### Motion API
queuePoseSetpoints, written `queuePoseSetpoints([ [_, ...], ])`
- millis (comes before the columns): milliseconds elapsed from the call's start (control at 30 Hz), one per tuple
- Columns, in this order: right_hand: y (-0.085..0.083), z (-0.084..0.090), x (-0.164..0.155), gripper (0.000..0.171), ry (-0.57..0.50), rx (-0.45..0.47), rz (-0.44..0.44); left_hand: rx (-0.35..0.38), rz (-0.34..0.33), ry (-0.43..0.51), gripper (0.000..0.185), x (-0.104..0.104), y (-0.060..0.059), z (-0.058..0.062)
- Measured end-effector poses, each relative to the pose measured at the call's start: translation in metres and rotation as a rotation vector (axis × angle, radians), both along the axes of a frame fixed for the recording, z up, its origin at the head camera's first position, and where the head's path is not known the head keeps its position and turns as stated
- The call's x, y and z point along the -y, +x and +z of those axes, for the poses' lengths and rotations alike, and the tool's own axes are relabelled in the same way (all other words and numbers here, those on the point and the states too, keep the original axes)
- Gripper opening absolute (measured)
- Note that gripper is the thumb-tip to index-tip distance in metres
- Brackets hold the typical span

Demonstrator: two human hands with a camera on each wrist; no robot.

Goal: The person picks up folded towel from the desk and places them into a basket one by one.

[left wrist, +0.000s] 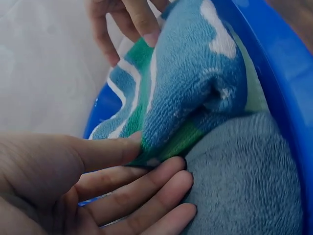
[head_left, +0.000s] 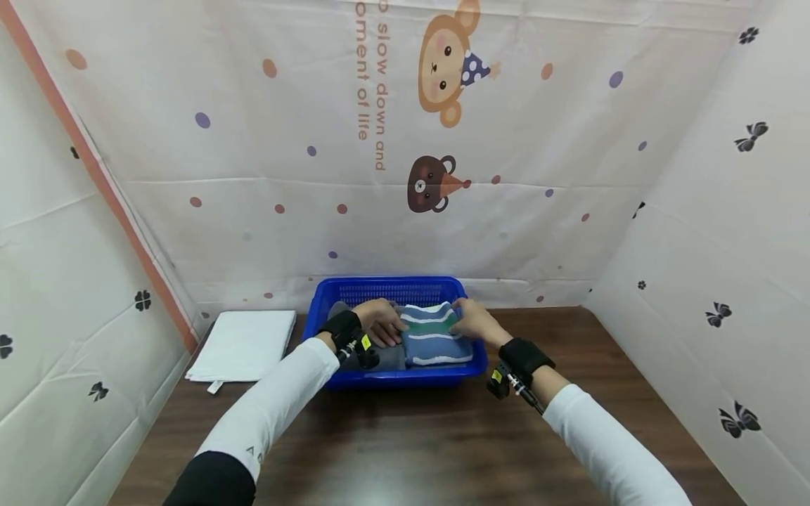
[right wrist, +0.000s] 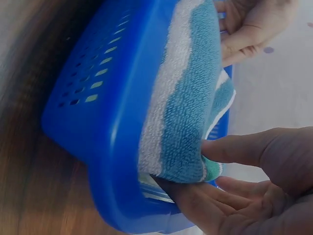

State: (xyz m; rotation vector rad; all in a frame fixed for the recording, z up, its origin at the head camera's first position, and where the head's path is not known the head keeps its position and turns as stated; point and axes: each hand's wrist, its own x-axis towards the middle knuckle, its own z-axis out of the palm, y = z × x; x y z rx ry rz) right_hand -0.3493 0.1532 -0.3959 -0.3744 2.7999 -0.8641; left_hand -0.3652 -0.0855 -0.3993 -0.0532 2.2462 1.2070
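Striped towel, banded in blue, green and white, is lying folded in the right-hand part of a blue basket, close to the basket's right end. Left hand is pinching the towel's left edge, its thumb pressing on top and its fingers spreading underneath. Right hand is grasping the towel's opposite edge between thumb and fingers, so both hands are gripping the same cloth. Beneath its corner in the right wrist view, something pale and striped is peeking out, though what it is I cannot tell. Grey towel is resting beside the striped one inside the basket, partly hidden by the left hand in the head view. Black bands are wrapping both wrists, and white sleeves are covering the forearms. Left of the basket, a folded white cloth is lying on the brown wooden table, with a small tag sticking out. Behind, a pale sheet is hanging, showing printed dots and cartoon animal heads
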Motion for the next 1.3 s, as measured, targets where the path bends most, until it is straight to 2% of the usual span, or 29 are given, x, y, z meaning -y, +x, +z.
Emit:
queuePoseSetpoints([
  [167, 0.007, -0.008, 0.004, 0.058, 0.051, -0.101, 0.024, -0.005, -0.023, -0.050, 0.027, 0.000, -0.002, -0.004],
  [367, 0.011, -0.004, 0.000, 0.044, 0.066, -0.168, 0.039, -0.058, -0.087, -0.070, 0.038, 0.011, 0.010, 0.009],
  [467, 0.013, -0.001, -0.004, 0.028, 0.065, -0.223, 0.010, -0.136, -0.146, -0.118, 0.040, 0.029, 0.020, 0.019],
  [533, 0.013, -0.001, -0.007, 0.020, 0.081, -0.290, -0.011, -0.205, -0.158, -0.164, 0.038, 0.047, 0.029, 0.025],
  [600, 0.014, -0.002, -0.010, 0.019, 0.098, -0.365, -0.036, -0.292, -0.156, -0.196, 0.035, 0.067, 0.039, 0.028],
  [667, 0.015, -0.005, -0.013, 0.019, 0.099, -0.443, -0.041, -0.409, -0.154, -0.212, 0.031, 0.089, 0.050, 0.027],
  [800, 0.018, -0.015, -0.015, 0.028, 0.053, -0.512, 0.011, -0.705, -0.148, -0.243, 0.023, 0.131, 0.073, 0.012],
  [867, 0.017, -0.022, -0.013, 0.038, 0.016, -0.489, 0.032, -0.844, -0.108, -0.276, 0.024, 0.146, 0.086, 0.000],
  [933, 0.016, -0.031, -0.011, 0.045, -0.023, -0.444, 0.040, -0.927, -0.068, -0.279, 0.030, 0.154, 0.099, -0.014],
  [1033, 0.015, -0.046, -0.008, 0.048, -0.057, -0.410, 0.028, -0.945, -0.042, -0.275, 0.045, 0.152, 0.114, -0.034],
  [1133, 0.016, -0.059, -0.006, 0.049, -0.058, -0.415, 0.004, -0.870, -0.033, -0.257, 0.058, 0.143, 0.119, -0.050],
  [1233, 0.018, -0.066, -0.004, 0.049, -0.092, -0.423, -0.044, -0.817, 0.028, -0.219, 0.063, 0.134, 0.112, -0.059],
  [1300, 0.019, -0.068, -0.002, 0.048, -0.119, -0.434, -0.073, -0.816, 0.085, -0.181, 0.062, 0.131, 0.103, -0.062],
])
